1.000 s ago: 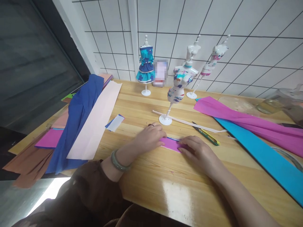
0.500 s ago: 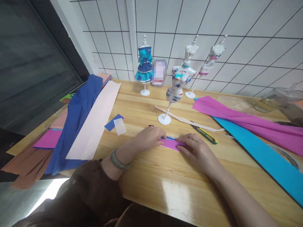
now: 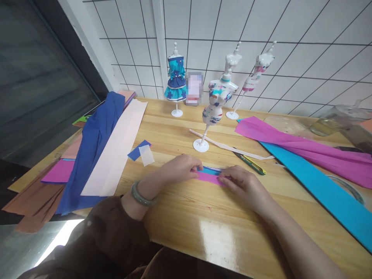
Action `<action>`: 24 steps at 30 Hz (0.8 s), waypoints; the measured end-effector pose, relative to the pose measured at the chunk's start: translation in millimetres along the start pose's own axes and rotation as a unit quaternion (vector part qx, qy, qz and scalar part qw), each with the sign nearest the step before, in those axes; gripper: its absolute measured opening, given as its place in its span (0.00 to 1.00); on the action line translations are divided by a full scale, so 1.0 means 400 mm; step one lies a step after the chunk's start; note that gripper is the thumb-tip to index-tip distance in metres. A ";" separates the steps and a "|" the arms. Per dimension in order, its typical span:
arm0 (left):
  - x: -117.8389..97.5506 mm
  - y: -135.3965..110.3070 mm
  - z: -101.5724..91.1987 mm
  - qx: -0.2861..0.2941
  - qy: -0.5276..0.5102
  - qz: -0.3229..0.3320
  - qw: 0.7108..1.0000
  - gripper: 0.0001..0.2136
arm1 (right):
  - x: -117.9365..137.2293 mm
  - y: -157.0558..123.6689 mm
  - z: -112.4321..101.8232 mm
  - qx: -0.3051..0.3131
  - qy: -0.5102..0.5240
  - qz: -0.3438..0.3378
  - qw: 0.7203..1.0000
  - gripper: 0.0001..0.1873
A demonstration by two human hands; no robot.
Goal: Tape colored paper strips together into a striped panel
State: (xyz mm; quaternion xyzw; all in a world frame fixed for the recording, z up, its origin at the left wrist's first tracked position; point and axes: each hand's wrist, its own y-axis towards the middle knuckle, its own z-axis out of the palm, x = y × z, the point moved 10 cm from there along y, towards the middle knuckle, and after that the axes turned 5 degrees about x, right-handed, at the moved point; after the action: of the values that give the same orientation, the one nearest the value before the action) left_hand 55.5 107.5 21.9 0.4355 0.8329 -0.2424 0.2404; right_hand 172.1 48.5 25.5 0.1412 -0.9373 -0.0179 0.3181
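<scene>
My left hand (image 3: 180, 169) and my right hand (image 3: 243, 184) both pinch a small strip of magenta paper (image 3: 208, 176) that lies flat on the wooden table (image 3: 203, 217). A thin blue strip (image 3: 209, 170) shows along the magenta strip's far edge. My left fingers close on its left end, my right fingers on its right end. A green bangle (image 3: 139, 195) circles my left wrist. A painted mini mannequin (image 3: 214, 104) on a white stand rises just behind my hands.
A yellow-green utility knife (image 3: 252, 163) and a white paper strip (image 3: 232, 148) lie right of the mannequin. Long magenta (image 3: 305, 149) and cyan (image 3: 316, 186) sheets cover the right side. Dark blue (image 3: 94, 143) and pale pink (image 3: 117, 147) sheets lie left. Two more mannequins (image 3: 176, 79) stand by the wall.
The small blue-and-white scrap on the left flipped and settled. More of the blue strip shows behind the magenta one between my hands, which stayed nearly in place.
</scene>
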 end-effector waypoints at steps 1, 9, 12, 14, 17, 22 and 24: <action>0.006 -0.005 -0.004 0.009 -0.021 -0.014 1.000 0.13 | -0.004 -0.002 -0.001 0.007 0.018 0.019 1.000 0.10; 0.046 -0.022 0.027 0.104 -0.078 -0.059 0.990 0.21 | -0.021 -0.026 0.048 0.101 0.058 0.118 0.986 0.13; 0.052 -0.025 0.039 0.119 -0.074 -0.067 0.988 0.20 | -0.022 -0.031 0.056 0.121 0.034 0.127 0.984 0.10; 0.054 -0.027 0.037 0.116 -0.059 -0.074 0.989 0.19 | -0.020 -0.030 0.053 0.121 0.024 0.129 0.984 0.08; 0.059 -0.028 0.030 0.109 -0.033 -0.087 0.990 0.17 | -0.020 -0.028 0.048 0.119 0.006 0.130 0.984 0.06; 0.073 -0.029 0.031 0.118 -0.011 -0.101 0.988 0.16 | -0.023 -0.029 0.051 0.118 -0.008 0.120 0.986 0.06; 0.083 -0.035 0.037 0.134 -0.015 -0.112 0.985 0.17 | -0.023 -0.029 0.052 0.115 -0.008 0.116 0.986 0.07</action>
State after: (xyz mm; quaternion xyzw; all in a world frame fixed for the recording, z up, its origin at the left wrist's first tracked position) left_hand 29.6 111.6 -7.0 0.3643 0.8328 -0.3833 0.1636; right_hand 169.7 38.8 2.0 0.0671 -0.9457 0.1262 0.2920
